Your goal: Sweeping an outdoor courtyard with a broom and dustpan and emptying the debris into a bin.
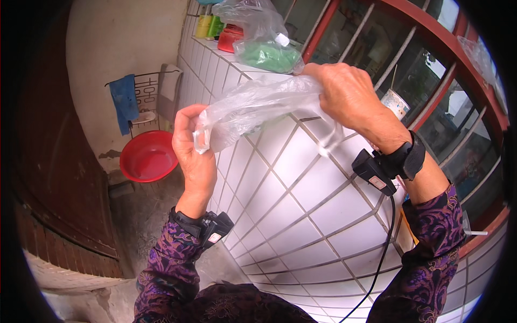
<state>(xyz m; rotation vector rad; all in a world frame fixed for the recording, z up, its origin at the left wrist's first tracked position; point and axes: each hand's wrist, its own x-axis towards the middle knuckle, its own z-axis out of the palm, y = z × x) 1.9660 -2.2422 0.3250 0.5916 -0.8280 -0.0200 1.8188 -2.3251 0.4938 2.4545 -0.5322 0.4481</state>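
A clear plastic bag point(258, 103) is stretched between my two hands in front of the white tiled wall. My left hand point(194, 157) grips its left end, where a folded edge sticks out by the thumb. The other end is pinched in my right hand point(349, 95), raised close to the window ledge; a loose strip of the bag hangs below it. Just behind the right fingers, a second clear bag with something green inside point(270, 56) rests on the tiled ledge. Both wrists carry strapped black devices.
Beside that bag on the ledge stand a red plastic container point(231, 38) and a yellow bottle point(203, 25). Red-framed window bars point(357, 30) rise at the right. A red basin point(148, 156) sits low at left, under a rack with a blue cloth point(123, 103). A black cable point(387, 242) hangs from my right wrist.
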